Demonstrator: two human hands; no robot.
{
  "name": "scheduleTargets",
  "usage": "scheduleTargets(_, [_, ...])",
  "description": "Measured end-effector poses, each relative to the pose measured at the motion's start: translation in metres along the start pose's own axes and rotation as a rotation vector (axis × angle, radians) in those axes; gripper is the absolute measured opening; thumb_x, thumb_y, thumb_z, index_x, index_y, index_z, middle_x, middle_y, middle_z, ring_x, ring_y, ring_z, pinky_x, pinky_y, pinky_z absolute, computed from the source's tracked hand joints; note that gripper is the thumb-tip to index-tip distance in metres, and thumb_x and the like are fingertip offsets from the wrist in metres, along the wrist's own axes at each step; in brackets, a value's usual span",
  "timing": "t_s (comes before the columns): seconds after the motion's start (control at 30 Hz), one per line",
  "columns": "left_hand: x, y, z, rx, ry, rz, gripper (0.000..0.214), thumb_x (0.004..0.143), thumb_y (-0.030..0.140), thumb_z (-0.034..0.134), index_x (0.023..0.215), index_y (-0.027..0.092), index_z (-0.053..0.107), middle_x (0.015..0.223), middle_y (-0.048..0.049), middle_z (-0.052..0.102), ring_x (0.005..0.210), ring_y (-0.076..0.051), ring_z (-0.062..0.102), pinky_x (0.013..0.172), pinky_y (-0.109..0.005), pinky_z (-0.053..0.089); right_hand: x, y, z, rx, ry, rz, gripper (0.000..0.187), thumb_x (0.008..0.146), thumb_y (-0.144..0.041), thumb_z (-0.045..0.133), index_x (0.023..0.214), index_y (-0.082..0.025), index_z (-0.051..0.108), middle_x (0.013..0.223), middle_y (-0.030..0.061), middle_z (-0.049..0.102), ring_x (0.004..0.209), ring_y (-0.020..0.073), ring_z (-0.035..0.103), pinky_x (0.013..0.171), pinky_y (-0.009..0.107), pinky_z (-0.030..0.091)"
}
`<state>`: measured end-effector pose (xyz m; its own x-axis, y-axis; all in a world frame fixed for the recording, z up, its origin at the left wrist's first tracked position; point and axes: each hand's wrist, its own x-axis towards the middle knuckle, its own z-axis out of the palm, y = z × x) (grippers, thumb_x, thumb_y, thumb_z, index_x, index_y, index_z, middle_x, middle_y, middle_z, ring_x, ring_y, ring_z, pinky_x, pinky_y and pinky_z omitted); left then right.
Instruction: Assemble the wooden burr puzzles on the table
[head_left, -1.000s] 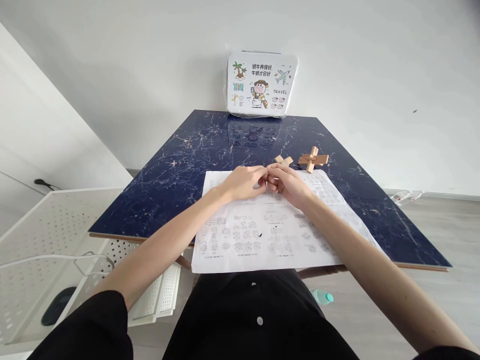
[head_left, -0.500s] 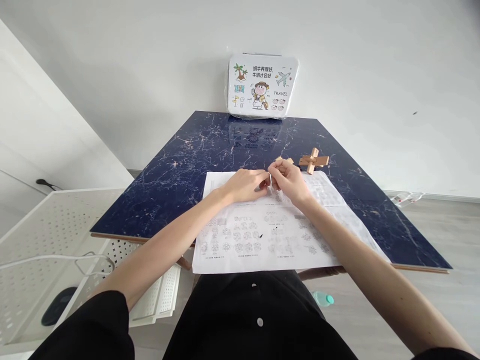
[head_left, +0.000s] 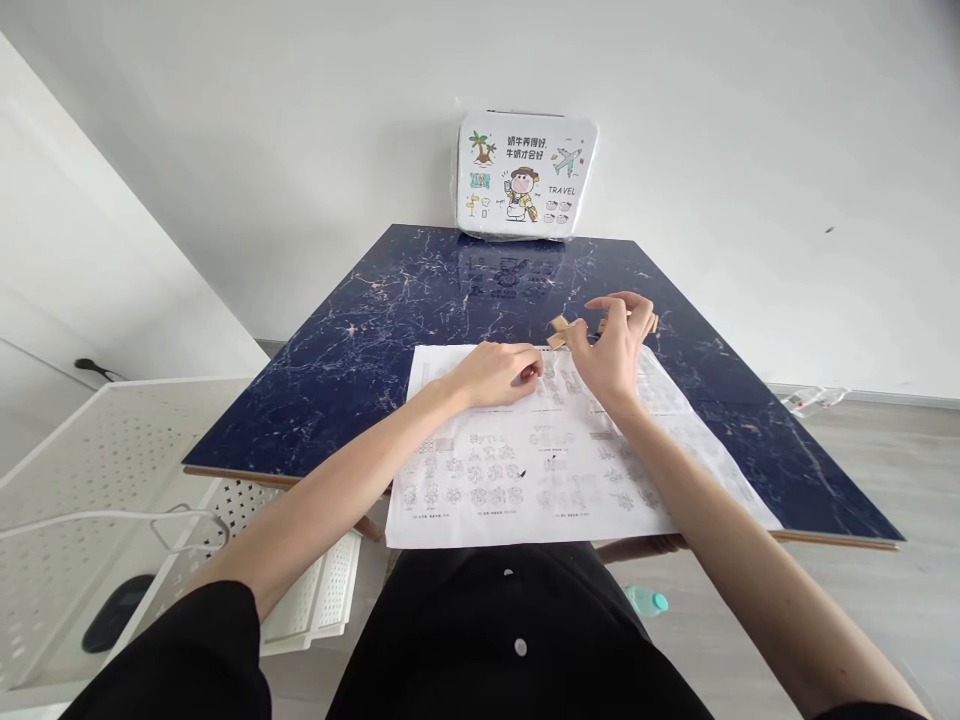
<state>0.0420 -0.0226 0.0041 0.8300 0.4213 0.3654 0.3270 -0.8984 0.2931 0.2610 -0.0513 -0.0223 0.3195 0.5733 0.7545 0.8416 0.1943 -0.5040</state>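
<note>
My left hand (head_left: pixel 504 374) rests on the printed instruction sheet (head_left: pixel 465 525) with its fingers curled closed. Whatever lies inside those fingers is hidden. To its right, my right hand (head_left: pixel 611 345) is open, thumb and fingers spread, at the sheet's far edge. A crossed wooden puzzle piece (head_left: pixel 655 324) is mostly covered by the right hand's fingers; only its right end shows. Beside the right thumb lie small light wooden pieces (head_left: pixel 559 330), partly hidden.
A white cartoon-printed case (head_left: pixel 517 175) in clear wrap stands against the wall at the back of the dark blue marbled table (head_left: pixel 337 340). White perforated shelving (head_left: pixel 112 430) adjoins on the left. A bottle (head_left: pixel 646 600) lies on the floor.
My right hand has moved away from my left hand, to the right and farther back, and its fingers have spread. My left hand has stayed almost in place.
</note>
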Motion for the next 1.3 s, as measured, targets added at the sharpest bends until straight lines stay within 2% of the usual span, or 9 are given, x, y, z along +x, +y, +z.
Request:
scheduleTargets(0.1, [0.0, 0.0, 0.0, 0.0, 0.005, 0.002, 0.02, 0.094, 0.018, 0.054, 0.102, 0.016, 0.073, 0.101, -0.0049, 0.079, 0.066, -0.011, 0.06, 0.064, -0.029, 0.041, 0.0, 0.01, 0.002, -0.083, -0.031, -0.014, 0.032, 0.092, -0.029, 0.059, 0.124, -0.026, 0.058, 0.144, 0.0174, 0.042, 0.139, 0.0409, 0.042, 0.114, 0.074, 0.034])
scheduleTargets(0.2, [-0.001, -0.001, 0.0, -0.001, 0.006, 0.011, 0.02, 0.095, 0.019, 0.054, 0.101, 0.016, 0.073, 0.099, -0.0048, 0.079, 0.065, -0.011, 0.059, 0.064, -0.029, 0.041, 0.001, 0.019, 0.003, -0.133, -0.045, 0.001, 0.038, 0.092, -0.03, 0.055, 0.129, -0.026, 0.055, 0.151, 0.0181, 0.04, 0.145, 0.0423, 0.037, 0.116, 0.075, 0.031])
scheduleTargets(0.57, [0.0, -0.001, -0.001, -0.028, -0.01, 0.015, 0.02, 0.097, 0.022, 0.055, 0.101, 0.016, 0.073, 0.097, -0.005, 0.078, 0.063, -0.01, 0.059, 0.061, -0.028, 0.041, 0.002, 0.042, 0.009, -0.299, -0.103, 0.15, 0.045, 0.099, -0.042, 0.052, 0.139, -0.02, 0.055, 0.163, 0.0255, 0.035, 0.155, 0.046, 0.028, 0.121, 0.076, 0.026])
scheduleTargets(0.8, [0.0, -0.002, -0.001, -0.029, -0.013, 0.014, 0.019, 0.097, 0.021, 0.055, 0.102, 0.016, 0.073, 0.096, -0.0044, 0.079, 0.062, -0.009, 0.059, 0.061, -0.027, 0.041, 0.006, 0.055, 0.011, -0.347, -0.093, 0.232, 0.046, 0.102, -0.032, 0.043, 0.144, -0.02, 0.054, 0.169, 0.0241, 0.024, 0.159, 0.0446, 0.021, 0.12, 0.075, 0.026])
scheduleTargets(0.93, [0.0, -0.002, -0.001, -0.025, -0.025, 0.012, 0.02, 0.098, 0.023, 0.055, 0.102, 0.016, 0.073, 0.095, -0.0042, 0.078, 0.062, -0.009, 0.059, 0.062, -0.027, 0.042, 0.003, 0.059, 0.013, -0.346, -0.122, 0.286, 0.047, 0.102, -0.029, 0.039, 0.147, -0.023, 0.052, 0.165, 0.0228, 0.027, 0.149, 0.045, 0.034, 0.113, 0.072, 0.036])
scheduleTargets(1.03, [0.0, -0.002, -0.001, -0.024, -0.015, 0.024, 0.02, 0.099, 0.024, 0.055, 0.1, 0.016, 0.073, 0.093, -0.0039, 0.077, 0.062, -0.009, 0.059, 0.061, -0.027, 0.042, 0.003, 0.059, 0.012, -0.324, -0.127, 0.3, 0.043, 0.1, -0.029, 0.041, 0.141, -0.023, 0.055, 0.154, 0.0225, 0.034, 0.138, 0.0446, 0.041, 0.107, 0.071, 0.041])
scheduleTargets(1.17, [0.0, -0.002, 0.0, -0.024, -0.006, 0.027, 0.019, 0.098, 0.024, 0.055, 0.099, 0.017, 0.073, 0.092, -0.0037, 0.077, 0.062, -0.01, 0.059, 0.061, -0.027, 0.041, 0.005, 0.059, 0.009, -0.275, -0.086, 0.287, 0.035, 0.1, -0.03, 0.043, 0.129, -0.02, 0.058, 0.137, 0.022, 0.039, 0.129, 0.0429, 0.042, 0.102, 0.072, 0.043])
scheduleTargets(1.3, [-0.001, -0.002, 0.0, -0.028, -0.012, 0.019, 0.019, 0.097, 0.024, 0.055, 0.098, 0.017, 0.073, 0.093, -0.004, 0.077, 0.062, -0.01, 0.059, 0.061, -0.027, 0.041, 0.007, 0.062, 0.007, -0.19, -0.024, 0.239, 0.028, 0.103, -0.036, 0.041, 0.116, -0.02, 0.059, 0.13, 0.0203, 0.039, 0.127, 0.042, 0.04, 0.099, 0.073, 0.045])
